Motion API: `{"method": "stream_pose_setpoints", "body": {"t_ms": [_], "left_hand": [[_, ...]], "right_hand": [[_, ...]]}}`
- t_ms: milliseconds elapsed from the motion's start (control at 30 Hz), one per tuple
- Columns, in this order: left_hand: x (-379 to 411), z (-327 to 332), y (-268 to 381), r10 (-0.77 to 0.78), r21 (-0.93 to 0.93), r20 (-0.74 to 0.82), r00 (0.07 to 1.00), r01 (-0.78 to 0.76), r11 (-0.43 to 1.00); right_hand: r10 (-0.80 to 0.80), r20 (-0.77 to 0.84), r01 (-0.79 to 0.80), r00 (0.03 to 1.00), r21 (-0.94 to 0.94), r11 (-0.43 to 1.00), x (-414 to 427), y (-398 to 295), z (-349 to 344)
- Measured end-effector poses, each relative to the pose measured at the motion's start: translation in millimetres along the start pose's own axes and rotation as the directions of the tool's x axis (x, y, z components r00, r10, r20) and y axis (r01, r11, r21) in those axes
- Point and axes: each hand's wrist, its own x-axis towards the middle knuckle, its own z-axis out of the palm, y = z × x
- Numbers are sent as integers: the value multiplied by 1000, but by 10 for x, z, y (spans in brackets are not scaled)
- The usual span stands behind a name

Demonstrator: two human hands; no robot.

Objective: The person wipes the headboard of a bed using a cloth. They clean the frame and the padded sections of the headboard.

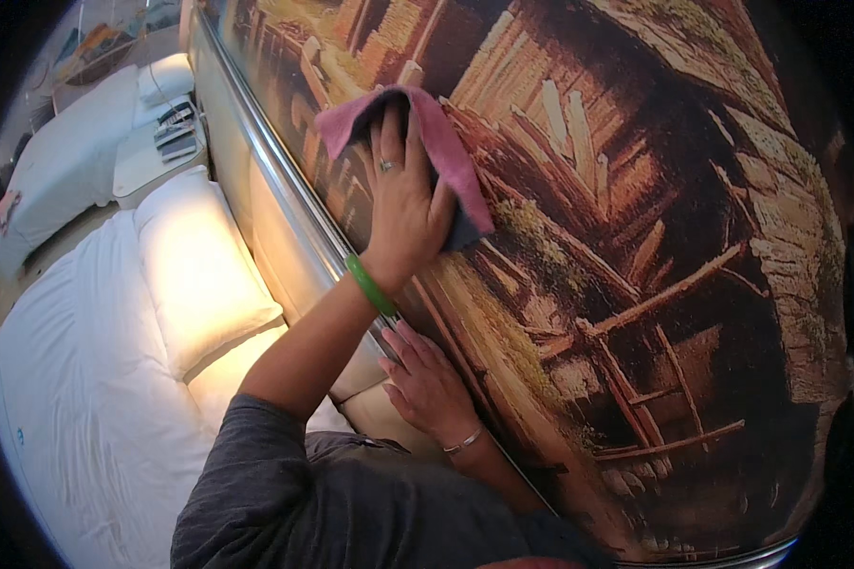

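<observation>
A pink and dark grey cleaning cloth (462, 167) lies against a large wall picture (583, 235) of rustic wooden structures. My left hand (407, 192) presses the cloth flat to that surface, its fingertips tucked under a pink fold. A ring and a green bangle are on this hand and wrist. Lower down, my right hand (427, 384) leans on the shiny metal rail (277, 160) along the picture's bottom edge. It holds nothing, and its fingers are slightly spread. A thin silver bracelet circles that wrist.
Below the rail runs a padded beige headboard panel (256, 206). To the left is a bed with white bedding (78, 341) and a lit pillow (199, 277). A nightstand (149, 167) with small items (178, 135) stands between it and a second bed (78, 142).
</observation>
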Motion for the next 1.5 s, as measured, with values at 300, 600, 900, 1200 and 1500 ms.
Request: {"method": "stream_pose_setpoints", "body": {"t_ms": [300,600,900,1200,1500], "left_hand": [[-635,-62,408,-13,-113,239,971,41,993],[-540,-14,237,-2,55,123,992,-5,998],[-295,-24,-323,-143,50,16,990,142,989],[-901,-268,-307,53,-71,397,916,-27,997],[320,-201,-832,78,149,171,982,-104,983]], "right_hand": [[63,77,-60,995,-31,998,-64,-4,123],[52,68,-51,996,-17,999,-12,-24,35],[53,-15,-52,998,67,996,57,-70,-76],[70,-350,-19,934,147,989,714,-279,-248],[-68,-508,-93,859,-285,954,2171,-24,-627]]}}
